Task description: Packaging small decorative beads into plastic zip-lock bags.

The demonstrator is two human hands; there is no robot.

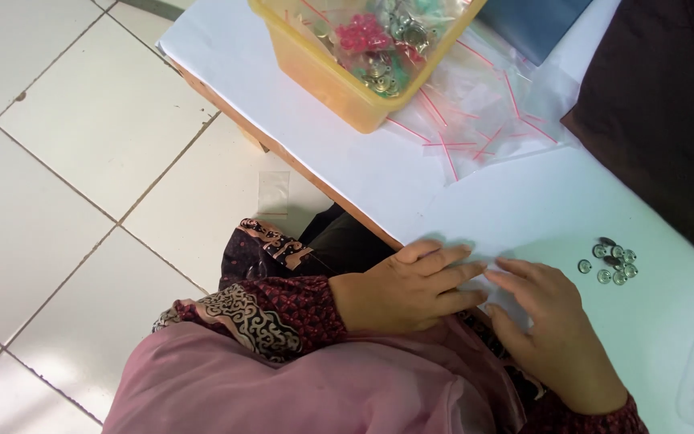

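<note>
While both hands lie flat at the near edge of the white bench (347,161), the left hand (407,289) and right hand (552,325) meet fingertip to fingertip, each grip open and holding nothing. Small metal buttons (610,261) sit just beyond the right hand; a yellow tub (339,84) and clear zip bags (483,112) lie farther back.

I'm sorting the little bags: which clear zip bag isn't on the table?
The lone clear bag lying on the white floor tiles beside the table edge; the others are piled on the table by the yellow tub.

A single head-worn camera looks steeply down from close above the white-covered desk (363,153), tilted so the desk edge runs diagonally; the pale tiled floor (66,145) fills the left, and the far right seems cut off.
</note>
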